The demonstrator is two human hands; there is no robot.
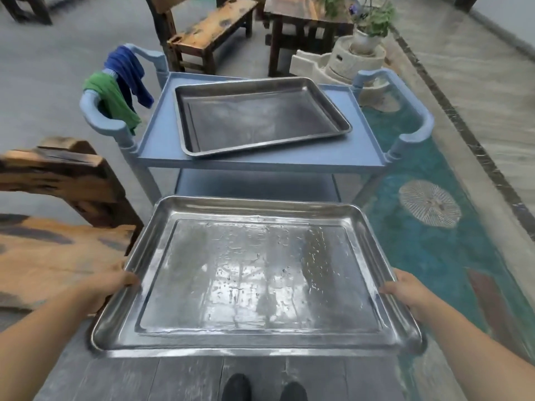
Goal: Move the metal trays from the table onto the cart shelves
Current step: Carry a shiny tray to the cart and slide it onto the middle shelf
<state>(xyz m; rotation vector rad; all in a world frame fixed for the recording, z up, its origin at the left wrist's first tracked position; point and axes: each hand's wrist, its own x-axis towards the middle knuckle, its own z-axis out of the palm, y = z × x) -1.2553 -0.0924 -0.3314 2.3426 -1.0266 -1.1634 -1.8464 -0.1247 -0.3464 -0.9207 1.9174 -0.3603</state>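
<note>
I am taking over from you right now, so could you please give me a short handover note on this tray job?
Left hand grips the left rim of the held tray; right hand grips its right rim. The tray is level in the air, just short of the blue cart.
Done: a second tray lies on the top shelf, slightly askew.
Left: set the held tray on a shelf; the lower shelf looks free as far as it shows. Whether more trays wait on the table cannot be seen.
A green cloth and a blue cloth hang on the cart's left handle.
</note>
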